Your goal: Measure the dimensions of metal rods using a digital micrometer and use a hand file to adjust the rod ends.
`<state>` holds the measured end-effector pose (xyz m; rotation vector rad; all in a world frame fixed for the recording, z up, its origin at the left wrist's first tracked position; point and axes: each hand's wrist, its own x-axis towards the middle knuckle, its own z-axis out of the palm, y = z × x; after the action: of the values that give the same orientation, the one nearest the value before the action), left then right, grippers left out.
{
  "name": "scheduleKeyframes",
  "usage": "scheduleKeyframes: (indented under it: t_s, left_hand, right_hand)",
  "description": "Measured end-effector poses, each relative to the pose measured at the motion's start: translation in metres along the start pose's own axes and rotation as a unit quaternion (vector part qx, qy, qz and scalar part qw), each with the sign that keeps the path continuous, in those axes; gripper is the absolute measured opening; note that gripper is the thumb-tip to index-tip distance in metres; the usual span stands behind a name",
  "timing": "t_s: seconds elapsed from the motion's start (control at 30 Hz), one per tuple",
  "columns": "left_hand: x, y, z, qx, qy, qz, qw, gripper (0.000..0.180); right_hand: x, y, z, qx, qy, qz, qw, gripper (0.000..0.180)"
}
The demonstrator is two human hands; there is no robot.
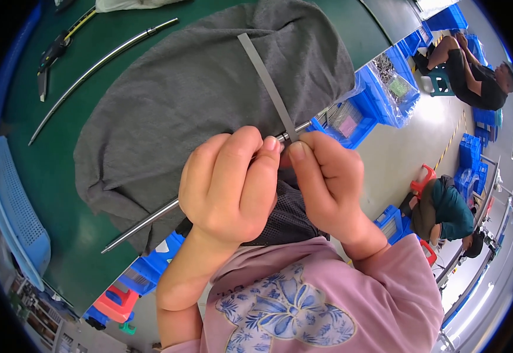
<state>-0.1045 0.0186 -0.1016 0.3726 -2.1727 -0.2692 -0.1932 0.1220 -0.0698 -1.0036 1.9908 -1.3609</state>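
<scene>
My left hand is closed round a thin shiny metal rod, whose pointed end sticks out at lower left. The rod's other end, with ringed steps, emerges beside my left thumb and runs up to the right. My right hand pinches the lower end of a flat grey strip between thumb and fingers. The strip crosses the rod close to its stepped end, and its long free part extends up over a dark grey cloth. My fingers hide the rod's middle and exactly how the strip meets it.
On the green table lie another metal rod and a utility knife. A light blue perforated basket stands at the left edge. Blue bins with bagged parts are at right. Two people sit farther off.
</scene>
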Motion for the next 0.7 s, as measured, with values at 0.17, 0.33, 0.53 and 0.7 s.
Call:
scheduleKeyframes:
  t_s: [0.17, 0.33, 0.53, 0.7]
  left_hand:
    - [-0.001, 0.0, 0.0, 0.001, 0.004, -0.004, 1.0, 0.011]
    - [-0.002, 0.0, 0.001, -0.002, 0.016, 0.0, 1.0, 0.01]
    - [-0.001, 0.0, -0.004, 0.003, 0.008, 0.006, 1.0, 0.011]
    - [0.0, 0.0, -0.007, 0.004, -0.006, 0.005, 1.0, 0.011]
  right_hand:
    - [0.0, -0.002, 0.0, 0.002, -0.008, 0.028, 1.0, 0.01]
    - [-0.013, -0.004, -0.002, -0.001, -0.006, 0.06, 0.998, 0.01]
    - [-0.007, -0.006, -0.001, 0.021, -0.015, 0.069, 0.997, 0.012]
    - [-0.003, -0.008, -0.001, 0.02, -0.017, 0.058, 0.998, 0.011]
